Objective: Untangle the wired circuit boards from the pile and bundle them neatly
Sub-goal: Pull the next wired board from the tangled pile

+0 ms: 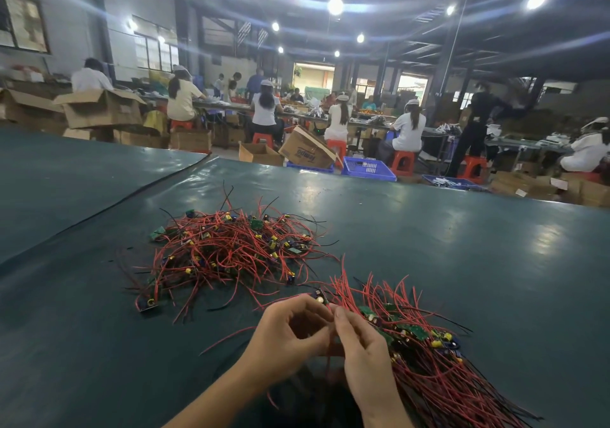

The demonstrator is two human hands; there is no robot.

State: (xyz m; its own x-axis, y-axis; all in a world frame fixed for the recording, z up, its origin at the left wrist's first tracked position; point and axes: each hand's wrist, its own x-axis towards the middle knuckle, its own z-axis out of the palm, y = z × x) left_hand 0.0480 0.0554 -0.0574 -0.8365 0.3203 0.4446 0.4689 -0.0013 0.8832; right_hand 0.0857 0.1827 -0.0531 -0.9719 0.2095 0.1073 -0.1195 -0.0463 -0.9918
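Observation:
A tangled pile of small green circuit boards with red and black wires [227, 252] lies on the dark green table [462, 246], left of centre. A straighter bundle of wired boards [425, 355] lies at the lower right, its wires fanned toward me. My left hand [290, 335] and my right hand [363, 348] meet in front of me, fingers curled. Together they pinch one wired circuit board [320, 298] by its red wires, just left of the bundle.
A seam in the table cover [132, 193] runs diagonally at the left. Beyond the table's far edge stand blue crates [366, 166], cardboard boxes [307, 150] and orange stools, with several seated workers at long benches.

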